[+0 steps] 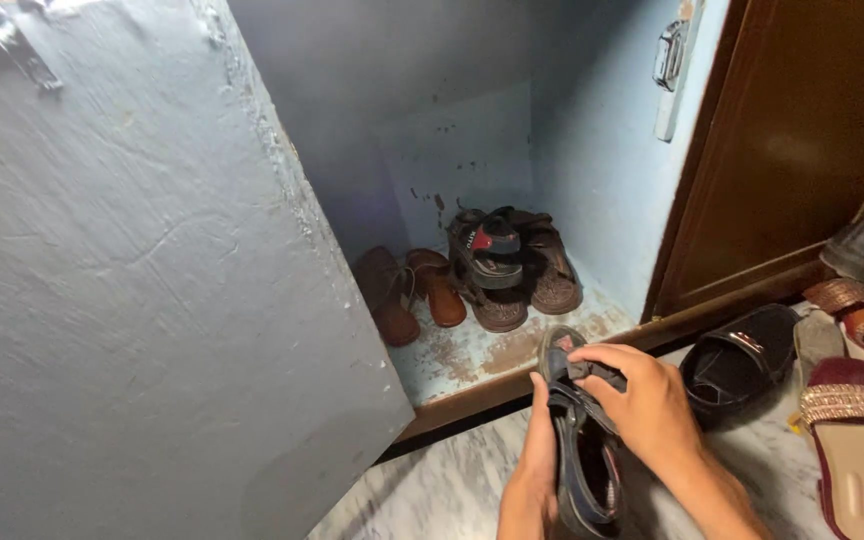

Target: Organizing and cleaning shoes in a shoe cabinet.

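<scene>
While the dark sandal [582, 450] sits over the marble floor [432, 490] by the blue cupboard [152, 300], its bottom end is cut off. The right hand [642, 405] grips its straps; the left hand [534, 470] grips its side.

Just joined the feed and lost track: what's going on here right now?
A person holds a pair of dark sandals in both hands, left hand at the side, right hand gripping the straps, just in front of an open blue cupboard. Inside, on its worn floor, sit brown slippers and a heap of dark sandals. More shoes lie on the marble floor to the right, including a black slipper.
</scene>
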